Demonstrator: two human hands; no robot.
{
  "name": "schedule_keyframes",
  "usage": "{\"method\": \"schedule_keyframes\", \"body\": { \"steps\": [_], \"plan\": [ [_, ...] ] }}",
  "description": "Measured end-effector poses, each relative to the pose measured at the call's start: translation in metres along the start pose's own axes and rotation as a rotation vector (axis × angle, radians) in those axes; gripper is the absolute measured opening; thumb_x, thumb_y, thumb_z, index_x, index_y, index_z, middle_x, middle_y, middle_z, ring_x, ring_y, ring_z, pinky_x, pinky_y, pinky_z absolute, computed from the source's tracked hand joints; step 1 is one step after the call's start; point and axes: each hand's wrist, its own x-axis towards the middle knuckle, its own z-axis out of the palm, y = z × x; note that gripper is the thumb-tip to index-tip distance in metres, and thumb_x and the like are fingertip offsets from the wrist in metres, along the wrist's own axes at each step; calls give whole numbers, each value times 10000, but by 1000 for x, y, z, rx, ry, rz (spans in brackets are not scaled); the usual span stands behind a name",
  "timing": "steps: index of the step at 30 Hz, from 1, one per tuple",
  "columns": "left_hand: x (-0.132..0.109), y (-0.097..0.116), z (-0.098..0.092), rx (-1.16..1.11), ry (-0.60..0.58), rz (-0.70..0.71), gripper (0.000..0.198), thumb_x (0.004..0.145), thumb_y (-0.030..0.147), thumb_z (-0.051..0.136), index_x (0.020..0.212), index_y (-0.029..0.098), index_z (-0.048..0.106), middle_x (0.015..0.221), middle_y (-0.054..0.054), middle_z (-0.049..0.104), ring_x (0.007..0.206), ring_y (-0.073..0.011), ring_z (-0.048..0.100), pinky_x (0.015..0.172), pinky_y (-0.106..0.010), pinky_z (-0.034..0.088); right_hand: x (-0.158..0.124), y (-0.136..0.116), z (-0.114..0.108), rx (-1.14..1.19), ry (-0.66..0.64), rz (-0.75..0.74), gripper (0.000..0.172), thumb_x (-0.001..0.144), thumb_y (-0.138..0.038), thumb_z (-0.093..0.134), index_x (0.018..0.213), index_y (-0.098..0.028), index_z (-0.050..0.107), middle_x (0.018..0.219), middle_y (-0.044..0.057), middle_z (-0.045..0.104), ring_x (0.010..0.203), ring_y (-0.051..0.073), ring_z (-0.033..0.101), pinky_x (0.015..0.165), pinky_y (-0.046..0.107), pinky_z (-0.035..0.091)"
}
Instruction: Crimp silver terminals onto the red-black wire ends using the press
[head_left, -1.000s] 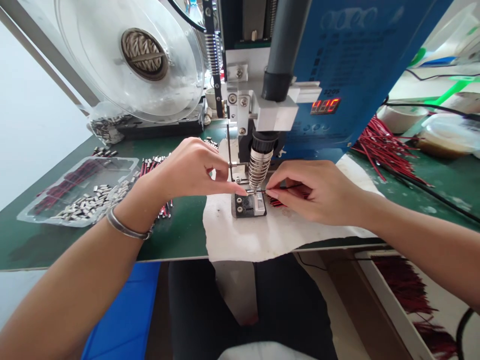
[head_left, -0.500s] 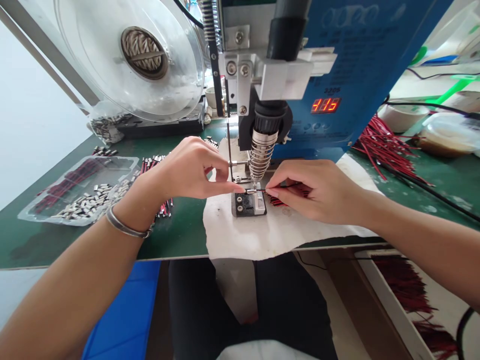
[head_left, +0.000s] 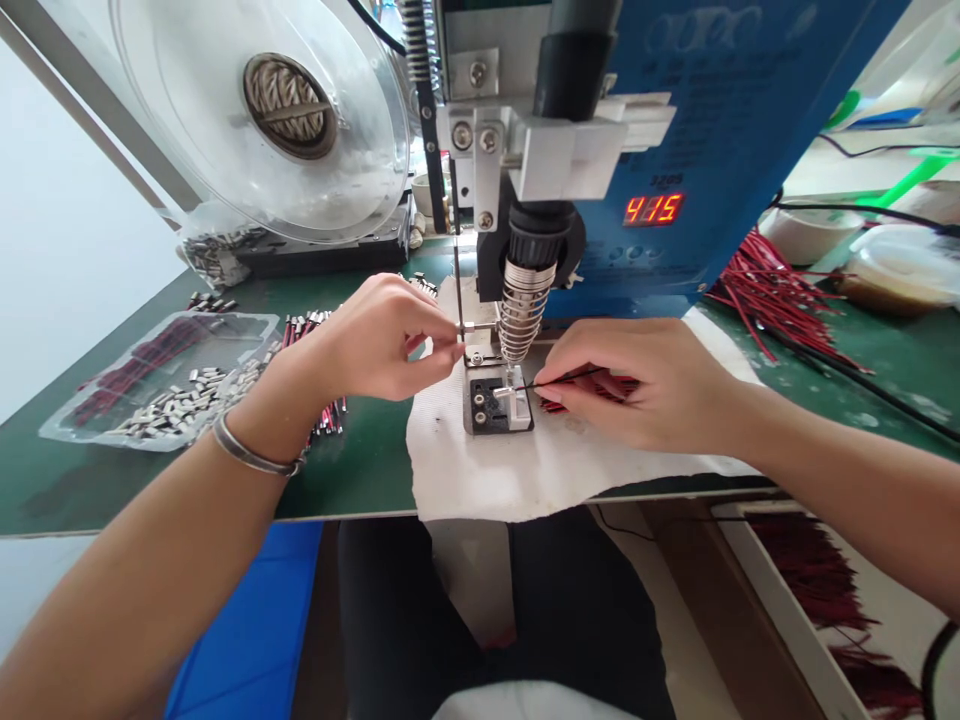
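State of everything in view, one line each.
Right hand, pinching the black wire
Black wire, leading toward the fixture
Left hand, fingers curled, grip unclear
Spring-wrapped head, pointing down at the fixture
Display, lit, reading 415
Plastic tray, lidless, holding metal connectors
White sheet, spread out, overhanging the table edge
Red wires, heaped loosely

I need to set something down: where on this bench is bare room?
Bare patches: the white cloth between the small black fixture and the green tabletop's front edge; and the tabletop between the clear plastic tray and that edge. It is crowded around the fixture, between left hand and right hand under the silver coil spring, and at right among red wires.
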Motion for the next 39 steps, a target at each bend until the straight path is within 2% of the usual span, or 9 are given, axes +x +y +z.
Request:
{"method": "schedule_keyframes", "body": {
  "steps": [5,9,13,16,18,22,27,34,39],
  "plan": [
    [-7,12,-2,-20,22,42,211,760,172,533,562,209,595,528,-8,594,503,-123,460,552,-299,379,1,-21,-18,33,109,-56,104,986,-258,668,919,-292,739,810,-17,781,658,156,702,607,316,549],
    [-32,52,7,-253,101,-12,160,912,294,623,876,188,737,635,-1,675,519,-109,516,544,-264,410,1,-59,-22,144,201,-177,128,1007,-207,638,986,-307,716,888,-46,813,729,154,746,1038,423,589],
    [-58,104,28,-529,212,-92,326,953,465,648,776,194,687,681,-32,683,610,-147,593,563,-271,476,5,-90,-2,296,239,-175,114,1021,-214,615,1050,-263,714,925,-19,816,843,148,777,1035,353,598],
    [-72,133,36,-718,308,-181,450,1026,437,562,657,193,644,587,-28,640,554,-133,572,559,-272,479,10,-98,15,419,243,-92,121,1018,-217,607,1032,-241,724,987,-3,824,905,162,788,855,299,630],
    [-79,139,32,-846,298,-303,434,1037,438,549,726,185,715,558,-20,640,475,-108,523,501,-261,428,13,-95,20,456,229,-32,110,1014,-249,624,1041,-215,726,994,7,825,878,158,786,781,271,609],
    [-87,116,5,-764,192,-618,455,953,538,615,729,165,746,525,-19,600,470,-116,467,459,-259,329,8,-77,15,332,163,78,161,960,-328,696,879,-198,743,844,12,803,775,150,754,670,225,544],
    [-78,60,-27,-123,-36,-956,515,925,438,508,475,187,518,511,-35,547,501,-143,459,568,-302,354,-7,-61,5,253,151,161,218,921,-329,699,741,-207,695,645,-14,726,534,114,627,485,219,440],
    [-61,17,-41,144,-151,-1077,442,726,346,623,390,222,363,480,-50,452,511,-187,423,597,-350,313,-16,-62,-3,104,187,94,262,934,-326,671,699,-221,622,586,-30,675,486,108,562,445,250,380],
    [-64,-7,-50,237,-175,-1147,398,682,366,654,385,218,434,492,-84,507,544,-220,482,625,-350,323,-20,-54,-2,27,211,64,257,946,-316,673,713,-219,627,549,-51,629,436,89,470,439,261,332]
  ]
}}
